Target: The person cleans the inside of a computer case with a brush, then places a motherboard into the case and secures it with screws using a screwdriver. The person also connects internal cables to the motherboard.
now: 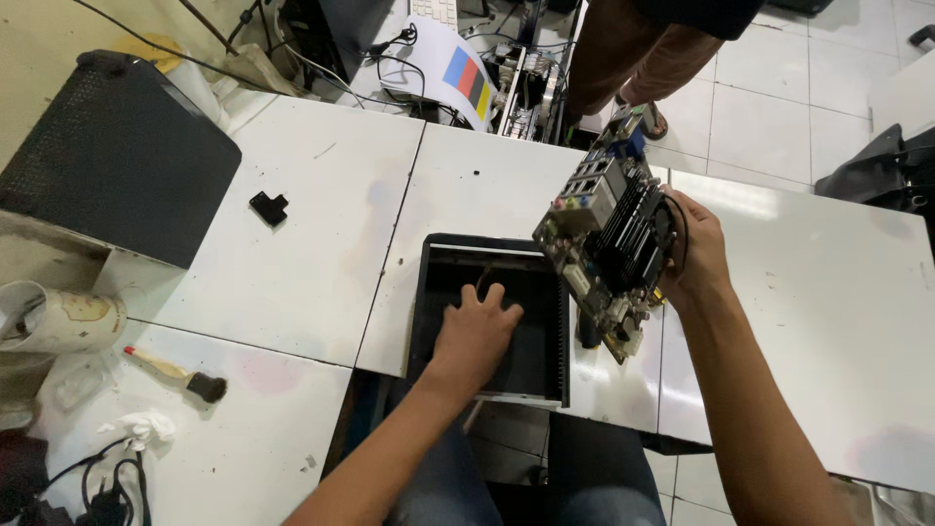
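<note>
Board-removal step: right hand (693,255) grips the green finned circuit board (609,244) lifted clear; left hand (475,326) rests spread, fingers flat, inside the open black metal case (492,317) on the white tabletop (292,244), so setting the board down safely seems next.

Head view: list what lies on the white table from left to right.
Paper cup → brush → small black part → left hand inside the open black case → circuit board → right hand holding it.
</note>
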